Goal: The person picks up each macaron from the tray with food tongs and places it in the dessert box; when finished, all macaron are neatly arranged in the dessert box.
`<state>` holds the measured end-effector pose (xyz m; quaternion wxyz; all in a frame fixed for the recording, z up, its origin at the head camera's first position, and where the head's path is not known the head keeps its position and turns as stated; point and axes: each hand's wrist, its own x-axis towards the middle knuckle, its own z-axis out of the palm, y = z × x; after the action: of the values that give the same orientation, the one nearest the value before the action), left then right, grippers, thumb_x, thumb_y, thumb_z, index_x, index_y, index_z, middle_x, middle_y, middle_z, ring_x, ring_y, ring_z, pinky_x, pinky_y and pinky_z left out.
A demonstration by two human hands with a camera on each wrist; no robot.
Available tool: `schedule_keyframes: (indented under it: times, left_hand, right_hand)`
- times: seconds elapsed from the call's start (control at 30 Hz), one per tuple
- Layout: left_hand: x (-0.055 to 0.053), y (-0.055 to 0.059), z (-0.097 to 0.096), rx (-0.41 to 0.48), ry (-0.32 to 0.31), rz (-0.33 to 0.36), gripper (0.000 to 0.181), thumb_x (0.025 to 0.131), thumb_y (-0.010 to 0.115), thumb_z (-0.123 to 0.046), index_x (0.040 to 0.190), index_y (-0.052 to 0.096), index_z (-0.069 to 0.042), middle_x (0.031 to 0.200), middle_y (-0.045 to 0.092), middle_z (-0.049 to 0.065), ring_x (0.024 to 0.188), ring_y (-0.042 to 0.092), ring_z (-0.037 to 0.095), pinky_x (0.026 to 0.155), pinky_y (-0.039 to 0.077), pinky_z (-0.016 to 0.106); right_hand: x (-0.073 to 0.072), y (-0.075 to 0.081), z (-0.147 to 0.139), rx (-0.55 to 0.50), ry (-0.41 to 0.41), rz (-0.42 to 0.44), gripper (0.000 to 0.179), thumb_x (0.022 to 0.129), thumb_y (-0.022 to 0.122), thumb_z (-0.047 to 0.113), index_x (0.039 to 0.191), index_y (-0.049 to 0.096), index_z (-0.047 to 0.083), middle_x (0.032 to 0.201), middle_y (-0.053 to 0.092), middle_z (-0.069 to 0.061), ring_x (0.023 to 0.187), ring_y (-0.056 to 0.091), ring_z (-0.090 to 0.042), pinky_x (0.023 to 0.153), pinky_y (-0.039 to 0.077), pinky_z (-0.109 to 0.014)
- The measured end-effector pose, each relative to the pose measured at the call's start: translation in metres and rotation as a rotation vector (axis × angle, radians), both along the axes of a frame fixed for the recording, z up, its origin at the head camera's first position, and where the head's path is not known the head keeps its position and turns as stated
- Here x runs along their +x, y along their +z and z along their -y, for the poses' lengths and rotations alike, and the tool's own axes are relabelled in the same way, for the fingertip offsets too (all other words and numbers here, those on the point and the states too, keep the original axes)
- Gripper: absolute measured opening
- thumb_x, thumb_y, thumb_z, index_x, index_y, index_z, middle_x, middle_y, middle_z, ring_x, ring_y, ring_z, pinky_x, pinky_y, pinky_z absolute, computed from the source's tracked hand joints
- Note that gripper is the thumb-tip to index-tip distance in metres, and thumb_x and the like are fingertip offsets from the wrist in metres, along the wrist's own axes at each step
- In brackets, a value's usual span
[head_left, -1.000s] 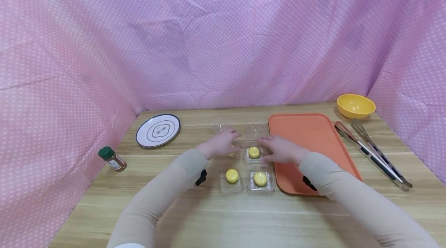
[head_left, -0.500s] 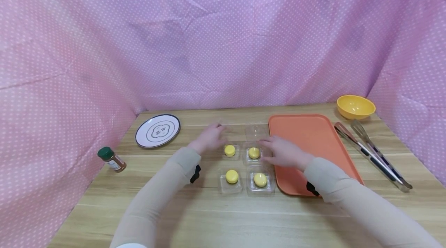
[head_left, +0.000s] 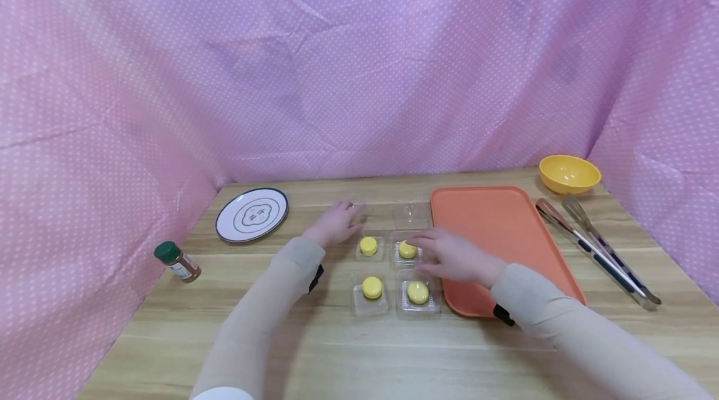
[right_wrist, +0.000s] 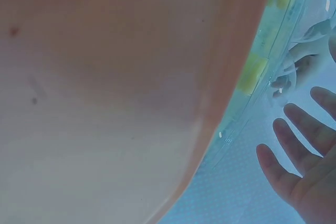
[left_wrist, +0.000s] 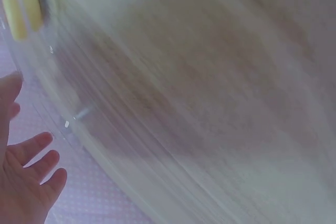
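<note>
Yellow macarons sit in clear plastic boxes in the middle of the table: a back left macaron (head_left: 368, 245), a back right macaron (head_left: 407, 249), a front left macaron (head_left: 372, 287) and a front right macaron (head_left: 417, 292). My left hand (head_left: 336, 223) is beside the back left box, fingers spread near its faint raised lid. In the left wrist view, a macaron (left_wrist: 22, 10) shows above the fingers. My right hand (head_left: 455, 255) reaches over the tray's left edge, its fingertips overlapping the back right box, whose clear lid (head_left: 411, 215) lies folded back. The right wrist view shows loosely spread fingers (right_wrist: 294, 140).
An orange tray (head_left: 491, 219) lies right of the boxes, under my right hand. Tongs (head_left: 595, 253) lie beyond it, below a yellow bowl (head_left: 570, 174). At left are a white plate (head_left: 251, 214) and a green-capped spice bottle (head_left: 177, 261).
My left hand has moved left off the back left macaron, which now shows fully. My right hand has stayed nearly in place, its fingertips now overlapping the back right macaron.
</note>
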<state>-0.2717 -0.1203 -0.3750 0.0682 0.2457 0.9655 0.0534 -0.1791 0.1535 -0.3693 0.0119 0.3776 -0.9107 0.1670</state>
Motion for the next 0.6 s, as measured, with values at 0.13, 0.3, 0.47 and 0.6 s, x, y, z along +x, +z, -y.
schedule_keyframes:
  times: [0.13,0.3,0.47,0.6]
  left_hand:
    - [-0.0011,-0.0009,0.0015,-0.016,-0.009,0.010,0.051,0.099,0.047,-0.033,0.147,0.035,-0.020,0.149,0.031,0.023,0.139,0.027,0.038,0.116,0.021,0.051]
    - [-0.0026,-0.0040,0.0010,-0.046,-0.002,0.039,0.048,0.101,0.039,-0.038,0.146,0.037,-0.021,0.150,0.032,0.020,0.140,0.026,0.036,0.117,0.018,0.049]
    - [-0.0033,-0.0042,-0.0025,-0.054,0.018,0.093,0.049,0.102,0.031,-0.043,0.146,0.037,-0.022,0.152,0.029,0.016,0.143,0.021,0.034,0.119,0.014,0.047]
    - [-0.0033,-0.0031,-0.0046,-0.050,0.026,0.107,0.051,0.102,0.028,-0.044,0.145,0.039,-0.019,0.152,0.030,0.016,0.142,0.022,0.035,0.119,0.013,0.047]
  right_hand:
    - [0.0023,0.0021,0.0012,-0.001,0.008,0.000,0.053,0.088,0.064,0.035,0.130,0.055,0.004,0.131,0.055,-0.016,0.122,0.050,-0.034,0.102,0.042,-0.050]
    - [0.0049,0.0021,0.0024,-0.001,0.018,-0.026,0.052,0.088,0.063,0.038,0.128,0.057,0.004,0.131,0.056,-0.016,0.122,0.050,-0.034,0.102,0.042,-0.049]
    - [0.0057,0.0006,0.0025,-0.011,0.031,-0.048,0.051,0.088,0.063,0.038,0.126,0.058,0.004,0.129,0.056,-0.016,0.121,0.051,-0.034,0.101,0.043,-0.050]
    - [0.0063,0.0012,0.0030,-0.004,0.026,-0.038,0.051,0.088,0.063,0.038,0.127,0.058,0.005,0.131,0.056,-0.016,0.122,0.050,-0.034,0.102,0.042,-0.050]
